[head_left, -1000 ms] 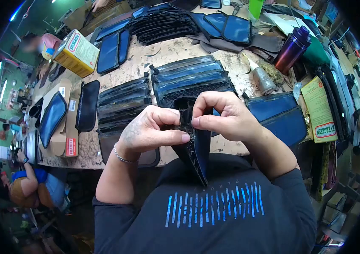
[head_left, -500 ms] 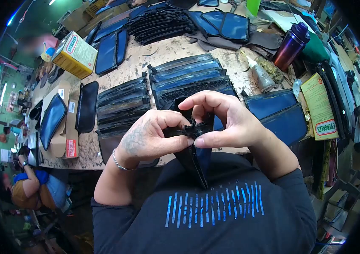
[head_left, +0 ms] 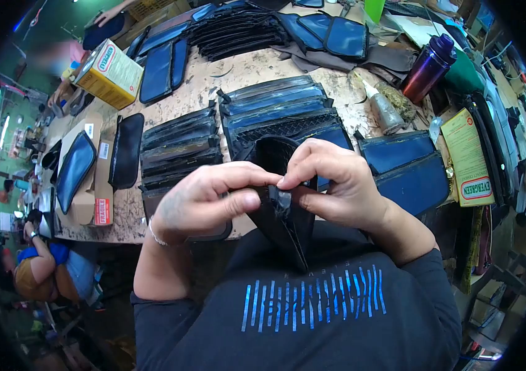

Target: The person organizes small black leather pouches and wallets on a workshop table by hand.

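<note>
Two hands pinching a black pouch above a cluttered workbench.

The workbench [head_left: 263, 68] carries overlapping rows of dark blue and black pouches [head_left: 275, 111], a yellow carton [head_left: 109, 73] at upper left, a second yellow carton [head_left: 468, 157] at right, a purple bottle [head_left: 427, 62] and a glue bottle [head_left: 382, 105]. In front of the bench edge and above the person's lap, the black pouch [head_left: 284, 216] stands on edge, its lower tip pointing toward the shirt. The left hand [head_left: 198, 201] closes thumb and forefinger on the pouch's upper left edge; the right hand [head_left: 340, 185] clamps its curled fingers [head_left: 300, 170] on the upper right edge. The fingertips of both hands nearly meet over the top of the pouch.
</note>
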The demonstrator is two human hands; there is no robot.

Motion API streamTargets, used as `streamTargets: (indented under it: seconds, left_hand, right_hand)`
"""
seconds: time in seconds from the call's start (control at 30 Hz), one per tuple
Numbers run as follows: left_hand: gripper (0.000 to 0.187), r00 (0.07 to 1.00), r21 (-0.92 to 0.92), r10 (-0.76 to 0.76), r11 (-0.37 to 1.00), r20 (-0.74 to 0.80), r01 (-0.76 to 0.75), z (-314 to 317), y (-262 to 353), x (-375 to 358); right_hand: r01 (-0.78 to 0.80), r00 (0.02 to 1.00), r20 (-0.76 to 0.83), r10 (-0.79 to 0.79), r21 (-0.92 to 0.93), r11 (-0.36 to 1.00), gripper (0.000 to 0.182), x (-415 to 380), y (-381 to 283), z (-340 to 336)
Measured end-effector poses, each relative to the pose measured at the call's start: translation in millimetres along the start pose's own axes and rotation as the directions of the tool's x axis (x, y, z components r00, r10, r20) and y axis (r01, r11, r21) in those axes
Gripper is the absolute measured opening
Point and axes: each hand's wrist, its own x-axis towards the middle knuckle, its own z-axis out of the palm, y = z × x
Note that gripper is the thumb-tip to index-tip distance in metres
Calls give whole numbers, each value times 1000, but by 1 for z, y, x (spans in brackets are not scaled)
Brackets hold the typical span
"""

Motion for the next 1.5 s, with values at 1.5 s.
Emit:
streamTargets:
  seconds: [1.5]
  left_hand:
    - [17,978,-215,-192,962,-82,171,29,6,-7]
  right_hand:
    - [-196,918,353,181,5,981,19,7,0,-10]
